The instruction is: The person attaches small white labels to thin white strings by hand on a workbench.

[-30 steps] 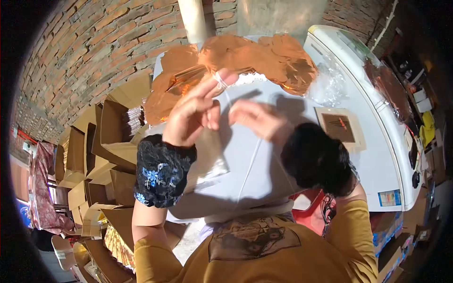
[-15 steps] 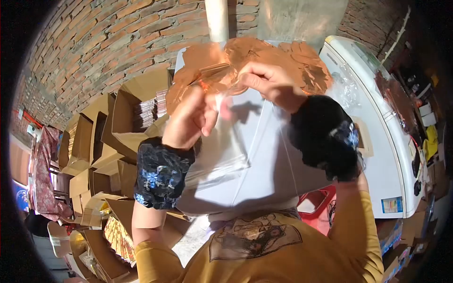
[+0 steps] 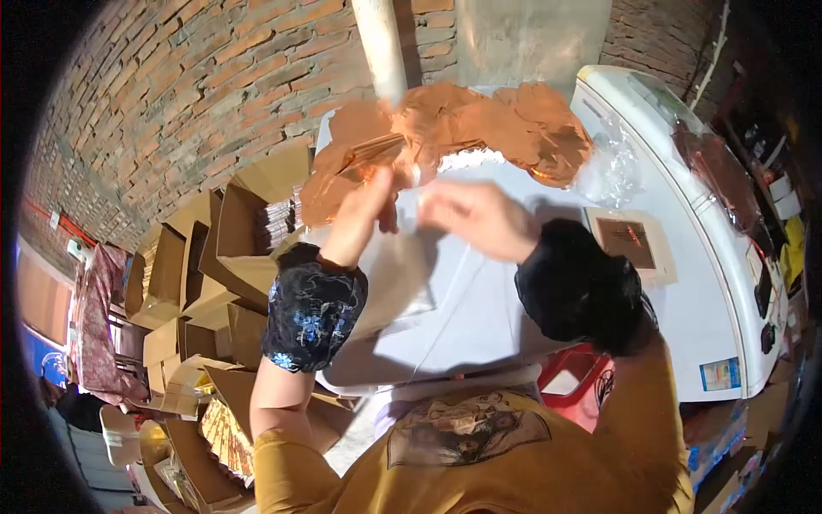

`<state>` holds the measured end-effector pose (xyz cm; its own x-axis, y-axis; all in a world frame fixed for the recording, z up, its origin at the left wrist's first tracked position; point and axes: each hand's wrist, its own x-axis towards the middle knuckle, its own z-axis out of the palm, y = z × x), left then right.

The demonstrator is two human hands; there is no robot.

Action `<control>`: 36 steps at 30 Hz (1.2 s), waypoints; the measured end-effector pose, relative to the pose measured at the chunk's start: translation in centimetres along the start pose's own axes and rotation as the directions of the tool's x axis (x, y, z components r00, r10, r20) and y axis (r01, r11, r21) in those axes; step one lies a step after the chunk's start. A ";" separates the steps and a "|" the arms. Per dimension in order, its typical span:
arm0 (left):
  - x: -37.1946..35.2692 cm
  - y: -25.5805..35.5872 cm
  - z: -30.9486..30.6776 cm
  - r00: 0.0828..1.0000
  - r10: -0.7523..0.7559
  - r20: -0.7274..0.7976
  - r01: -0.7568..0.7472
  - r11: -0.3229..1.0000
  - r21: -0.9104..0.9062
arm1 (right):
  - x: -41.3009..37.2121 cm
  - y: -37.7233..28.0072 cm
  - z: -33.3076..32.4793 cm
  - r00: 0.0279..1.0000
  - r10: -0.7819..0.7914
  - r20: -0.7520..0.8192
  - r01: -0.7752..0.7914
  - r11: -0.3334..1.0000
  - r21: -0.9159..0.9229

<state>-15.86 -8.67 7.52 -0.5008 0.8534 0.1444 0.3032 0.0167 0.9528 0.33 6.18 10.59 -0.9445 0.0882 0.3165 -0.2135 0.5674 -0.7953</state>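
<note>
My left hand (image 3: 360, 218) is above the left part of the white table (image 3: 471, 295), thumb upward and fingers curled; what they hold, if anything, I cannot make out. Just beyond it, a folded bundle of shiny copper-coloured sheets (image 3: 374, 152) rests at the pile of copper-coloured foil pieces (image 3: 535, 120). To its right, my right hand (image 3: 484, 218) is apart from it, its fingertips smeared by motion. Beneath my left hand lie clear plastic bags (image 3: 390, 300), partly covered by it. Both forearms wear dark sleeve covers with blue flowers.
A white chest freezer (image 3: 685, 214) stands at the right, with a framed brown piece (image 3: 623, 242) and crumpled clear plastic (image 3: 608, 167) on it. Cardboard boxes (image 3: 248, 227), some with stacked packets, crowd the left. A brick wall (image 3: 231, 77) rises behind; a red container (image 3: 582, 377) is below the table.
My hands have come down toward me and farther apart; the right one no longer pinches at the clear film. The view has shifted slightly, and the framed piece on the freezer now shows.
</note>
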 end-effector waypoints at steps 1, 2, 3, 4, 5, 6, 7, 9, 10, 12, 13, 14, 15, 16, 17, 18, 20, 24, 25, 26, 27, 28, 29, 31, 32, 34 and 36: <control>-0.7 1.1 0.6 0.987 -0.063 0.145 0.077 0.992 -0.095 | 0.4 -0.2 -1.1 0.998 0.044 -0.055 -0.038 0.994 0.098; -1.0 1.6 1.3 0.984 -0.006 0.176 0.058 0.956 -0.289 | 0.9 0.1 -2.3 0.989 0.094 -0.112 -0.070 0.977 0.201; -1.2 2.0 2.0 0.979 0.052 0.198 0.048 0.882 -0.469 | 1.4 3.3 -3.3 0.992 -0.001 -0.125 0.004 1.000 0.023; -1.2 2.6 2.6 0.972 0.114 0.206 0.043 0.775 -0.631 | 0.8 4.5 -2.3 0.996 -0.022 -0.082 0.023 1.000 0.017; -0.9 3.1 2.7 0.989 0.074 0.128 0.015 0.810 -0.587 | 0.1 5.0 -1.0 0.998 -0.051 -0.035 0.051 0.999 0.005; -0.7 3.6 2.8 0.998 0.034 0.048 -0.003 0.843 -0.538 | -0.6 5.0 0.1 0.997 -0.082 0.017 0.082 0.997 -0.009; -0.3 2.7 2.3 0.999 0.015 0.038 0.000 0.934 -0.358 | -1.3 2.5 0.3 0.995 -0.068 0.073 0.076 0.991 -0.114; -0.2 0.4 1.9 0.992 -0.084 0.094 0.094 0.991 -0.098 | -0.1 1.5 -1.6 0.998 -0.020 -0.053 0.019 1.000 -0.008; -0.5 0.2 2.0 0.980 -0.016 0.196 0.078 0.947 -0.312 | 0.5 1.9 -2.4 0.993 0.022 -0.117 -0.016 0.998 0.056; -0.5 1.7 1.9 0.926 0.199 0.320 0.079 0.728 -0.681 | 0.4 3.8 -2.5 0.999 -0.036 -0.035 0.035 0.998 -0.050; -0.9 4.1 3.1 0.994 0.034 0.107 0.047 0.742 -0.669 | -0.2 4.2 -1.3 0.998 -0.059 0.005 0.059 0.991 -0.121; -0.4 3.3 2.6 0.996 0.003 0.090 0.039 0.885 -0.464 | -0.5 3.7 -0.3 0.995 -0.080 0.052 0.088 0.978 -0.190; 0.3 1.6 1.9 0.998 -0.029 0.063 0.043 0.971 -0.233 | -0.7 2.9 0.0 0.991 -0.134 0.029 0.136 0.985 -0.107; 0.5 0.5 1.7 0.998 -0.061 0.032 0.060 0.998 0.010 | -0.1 3.0 -0.7 0.992 -0.123 -0.010 0.122 0.991 -0.048; -0.2 1.8 2.0 0.986 -0.066 0.153 0.085 0.989 -0.120 | 0.9 3.6 -1.9 0.993 -0.104 -0.053 0.105 0.994 0.016; -0.5 1.7 2.2 0.983 -0.021 0.184 0.081 0.942 -0.325 | 1.3 4.0 -2.6 0.991 -0.086 -0.103 0.094 0.992 0.079; -0.4 2.4 2.3 0.974 0.096 0.206 0.071 0.732 -0.678 | 0.4 3.7 -1.7 0.995 0.099 0.010 -0.099 0.995 0.012; -0.2 0.9 2.1 0.986 -0.116 0.119 0.120 0.992 -0.024 | 0.6 3.8 -1.1 1.000 0.007 -0.022 -0.004 0.989 0.150; -0.7 1.3 2.0 0.959 -0.080 0.270 0.139 0.969 -0.206 | 1.0 4.8 -1.8 0.999 0.041 -0.030 -0.036 0.988 0.151; -0.9 1.5 2.2 0.975 -0.041 0.219 0.116 0.932 -0.344 | 1.4 6.1 -1.9 0.997 0.070 -0.042 -0.063 0.987 0.148; -0.7 1.7 2.6 0.987 -0.003 0.161 0.080 0.878 -0.472 | 0.8 7.1 -0.8 0.999 -0.007 -0.036 0.008 0.999 0.052; -0.5 2.1 2.8 0.995 0.033 0.094 0.029 0.806 -0.591 | 0.2 6.5 0.5 0.996 0.093 0.016 -0.089 0.982 -0.168; -0.5 2.6 2.8 0.997 -0.067 0.040 0.078 0.880 -0.469 | 0.1 5.6 0.9 0.999 -0.002 0.039 0.009 0.984 -0.179; -0.4 1.1 2.1 0.989 -0.096 0.110 0.114 0.979 -0.169 | 0.5 4.6 0.3 1.000 -0.010 0.021 0.010 1.000 -0.029; -0.7 1.0 2.1 0.981 -0.090 0.170 0.112 0.985 -0.128 | 1.0 5.0 -0.7 0.996 0.084 -0.010 -0.082 0.988 0.133; -0.9 0.9 2.1 0.972 -0.085 0.219 0.155 0.933 -0.326 | 1.1 5.9 -0.5 0.997 0.042 -0.062 -0.041 0.999 0.014; -0.6 1.1 2.1 0.982 -0.072 0.174 0.144 0.883 -0.447 | 0.0 6.7 1.7 0.988 0.140 -0.057 -0.135 0.987 0.082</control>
<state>-13.53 -8.11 7.94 -0.3723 0.9277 0.0268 -0.1669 -0.0953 0.9814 -1.47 8.60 4.42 -0.9493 0.2136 0.2307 -0.1035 0.4807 -0.8707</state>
